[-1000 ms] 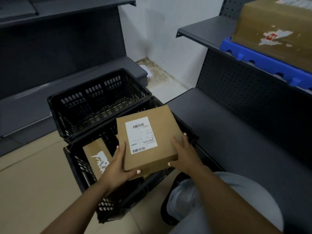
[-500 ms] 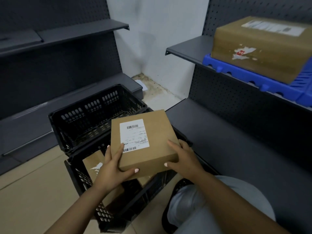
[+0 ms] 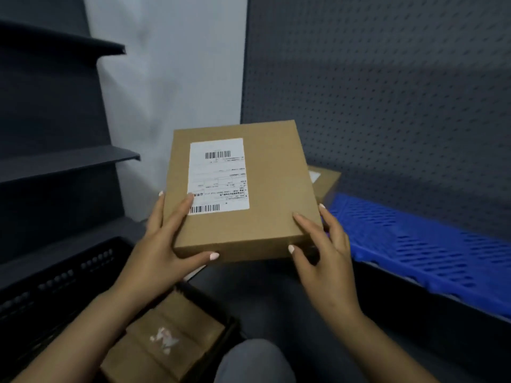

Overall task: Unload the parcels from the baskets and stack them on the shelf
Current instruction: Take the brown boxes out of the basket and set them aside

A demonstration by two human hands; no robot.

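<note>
I have a flat cardboard parcel (image 3: 243, 189), its shipping label facing up, lifted between both hands above the basket (image 3: 55, 294) and held out toward the shelf. My left hand (image 3: 163, 244) grips its near left corner, thumb along the front edge and fingers on top at the label's corner; my right hand (image 3: 320, 252) holds the near right corner the same way, thumb on the front edge. On the shelf to the right lies a blue slotted tray (image 3: 420, 250), and at its far end another parcel (image 3: 323, 181) already lies, partly hidden behind the one I carry. At least one taped brown parcel (image 3: 166, 344) remains in the basket below, so I judge the unloading only partly done.
</note>
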